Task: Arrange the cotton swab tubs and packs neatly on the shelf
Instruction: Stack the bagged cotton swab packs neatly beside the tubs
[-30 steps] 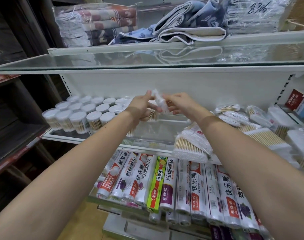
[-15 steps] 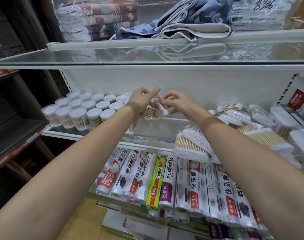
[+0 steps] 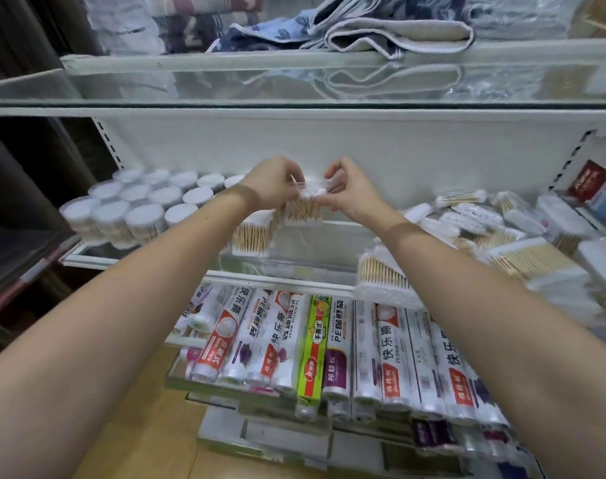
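Change: half a second ago the small pack (image 3: 310, 193) stood tilted between the fingertips, well above the glass shelf (image 3: 294, 267); now it lies level and lower, at the centre of the frame, right over the upright packs (image 3: 260, 233).
Meaning: judging from this, the pack is being squared up before it goes down beside the others, so the placing step looks close but not yet done.
Left hand: the left hand (image 3: 272, 183) sits just left of centre, wrist bent, fingers curled and pinching the left end of the pack.
Right hand: the right hand (image 3: 351, 191) mirrors it just right of centre, fingertips pinching the right end; the thumb is hidden behind the pack.
Arms: both forearms reach up from the bottom corners of the frame and meet at mid-height.
Pack: held in the air between both hands, against the white back panel; whether it touches the packs below I cannot tell.
Tubs: the round tubs (image 3: 135, 209) stand in tidy rows at middle left of the frame.
Loose packs: the heap of packs (image 3: 495, 229) at middle right lies jumbled, with one large pack (image 3: 381, 271) overhanging the shelf edge.
Below: rolls of wrap (image 3: 329, 350) fill the lower shelf.
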The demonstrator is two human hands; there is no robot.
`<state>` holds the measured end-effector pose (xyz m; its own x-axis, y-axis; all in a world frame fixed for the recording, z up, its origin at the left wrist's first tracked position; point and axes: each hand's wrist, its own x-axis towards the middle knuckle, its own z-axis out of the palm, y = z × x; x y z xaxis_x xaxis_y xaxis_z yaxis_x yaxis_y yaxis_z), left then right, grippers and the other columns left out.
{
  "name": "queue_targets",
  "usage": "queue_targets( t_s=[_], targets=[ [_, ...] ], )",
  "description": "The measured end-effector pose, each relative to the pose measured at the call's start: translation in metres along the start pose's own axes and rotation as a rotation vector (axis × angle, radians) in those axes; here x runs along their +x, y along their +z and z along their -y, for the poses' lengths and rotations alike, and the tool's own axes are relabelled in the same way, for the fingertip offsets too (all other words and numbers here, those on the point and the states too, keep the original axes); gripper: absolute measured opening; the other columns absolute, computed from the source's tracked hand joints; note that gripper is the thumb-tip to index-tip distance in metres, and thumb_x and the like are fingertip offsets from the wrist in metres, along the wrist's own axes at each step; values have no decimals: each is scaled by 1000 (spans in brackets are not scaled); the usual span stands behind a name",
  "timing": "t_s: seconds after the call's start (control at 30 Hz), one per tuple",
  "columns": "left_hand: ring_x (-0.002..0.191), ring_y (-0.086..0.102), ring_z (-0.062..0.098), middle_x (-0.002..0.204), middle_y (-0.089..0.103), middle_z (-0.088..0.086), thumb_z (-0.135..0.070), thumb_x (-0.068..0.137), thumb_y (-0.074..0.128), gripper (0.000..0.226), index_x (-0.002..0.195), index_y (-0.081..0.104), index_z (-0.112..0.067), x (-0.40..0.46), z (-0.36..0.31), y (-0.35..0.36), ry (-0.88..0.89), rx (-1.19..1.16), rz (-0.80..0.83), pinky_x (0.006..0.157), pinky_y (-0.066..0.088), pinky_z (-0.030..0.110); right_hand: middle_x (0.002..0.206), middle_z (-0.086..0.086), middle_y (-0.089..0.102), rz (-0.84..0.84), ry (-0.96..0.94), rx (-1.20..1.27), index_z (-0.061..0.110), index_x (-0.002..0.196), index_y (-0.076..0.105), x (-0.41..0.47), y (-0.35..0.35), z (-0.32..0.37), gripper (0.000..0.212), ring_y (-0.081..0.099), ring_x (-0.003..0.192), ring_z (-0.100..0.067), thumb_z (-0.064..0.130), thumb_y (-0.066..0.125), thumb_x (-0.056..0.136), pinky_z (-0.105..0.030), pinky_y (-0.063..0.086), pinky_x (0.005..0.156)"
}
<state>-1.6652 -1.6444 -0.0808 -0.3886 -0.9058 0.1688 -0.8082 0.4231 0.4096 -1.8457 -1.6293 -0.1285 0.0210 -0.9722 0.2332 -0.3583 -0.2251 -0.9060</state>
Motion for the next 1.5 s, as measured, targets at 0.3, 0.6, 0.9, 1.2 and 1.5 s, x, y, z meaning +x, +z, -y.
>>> queue_targets(
  t_s=[0.3,0.6,0.9,1.2,1.5],
  targets=[
    [87,64,27,89,67,0,-14,86,65,11,87,68,-24,13,7,10,45,354,-31,69,46,32,88,-4,60,-43,68,-473,14,93,59,9,22,2,26,54,78,-17,11,80,78,-17,35,50],
    [82,61,27,90,68,4,-6,84,64,17,90,71,-20,14,13,12,71,370,-29,67,42,33,87,-9,59,-139,149,-433,14,93,49,8,39,0,37,56,80,-23,11,83,77,-38,48,75],
    [94,64,26,97,71,-2,-21,86,60,11,90,69,-28,28,-18,11,256,161,-47,74,47,31,101,-13,71,-247,215,-600,10,98,66,-13,-5,11,19,65,97,-30,-2,62,83,-33,50,82],
    [91,67,21,94,73,2,-14,87,65,15,97,76,-16,35,-68,62,388,-47,137,73,46,25,109,-7,72,-202,359,-856,10,103,73,-55,-86,20,31,64,107,-22,-7,55,85,-28,49,96],
    [110,64,25,121,68,0,-46,87,68,39,122,63,-28,53,-88,109,333,14,206,91,52,40,119,-5,70,-31,319,-930,14,119,70,-52,-108,-1,41,63,112,-21,3,76,80,-21,42,89]
  ],
)
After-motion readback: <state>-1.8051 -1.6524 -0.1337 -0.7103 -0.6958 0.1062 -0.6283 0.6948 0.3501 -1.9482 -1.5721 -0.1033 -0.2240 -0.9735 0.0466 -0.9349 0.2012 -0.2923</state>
